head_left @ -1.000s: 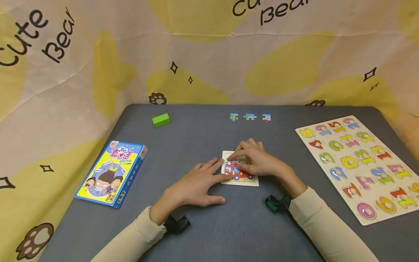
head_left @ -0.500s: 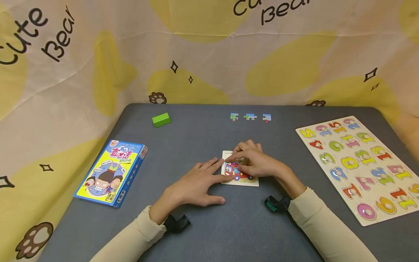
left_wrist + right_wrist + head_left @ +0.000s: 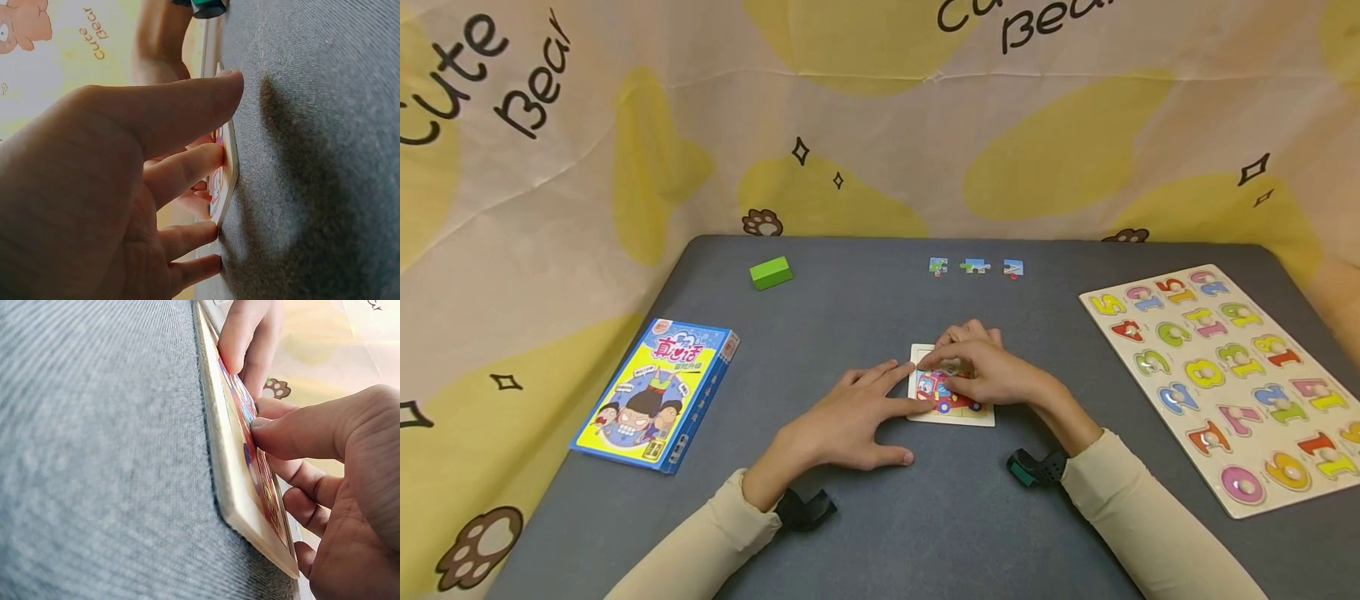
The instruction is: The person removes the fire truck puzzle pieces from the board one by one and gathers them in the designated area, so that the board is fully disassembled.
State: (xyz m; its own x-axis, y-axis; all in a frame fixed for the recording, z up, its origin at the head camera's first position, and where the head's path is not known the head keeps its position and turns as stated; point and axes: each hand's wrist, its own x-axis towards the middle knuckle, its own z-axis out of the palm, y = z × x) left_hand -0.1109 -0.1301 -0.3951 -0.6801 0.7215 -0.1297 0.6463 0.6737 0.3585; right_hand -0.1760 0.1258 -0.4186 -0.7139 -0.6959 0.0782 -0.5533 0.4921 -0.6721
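A small wooden jigsaw puzzle (image 3: 953,404) with a red vehicle picture lies flat in a pale frame at mid-table. My left hand (image 3: 850,421) comes in from the left with fingers extended, several fingertips resting on the puzzle's left edge and lower left corner; its thumb (image 3: 206,100) sticks out over the table. Over the puzzle's upper part is my right hand (image 3: 992,367), thumb and index tips touching the picture a short gap apart, other fingers curled. In the right wrist view the right thumb (image 3: 300,431) presses on the picture. Whether a puzzle piece is pinched there is hidden.
Three loose puzzle pieces (image 3: 975,267) lie in a row near the table's far edge. A green block (image 3: 771,272) sits at the back left, a blue and yellow card box (image 3: 651,396) at the left. A large number board (image 3: 1217,392) covers the right side.
The right index finger has shifted slightly toward the puzzle's left edge since one second ago. The left hand stays in place on the frame.
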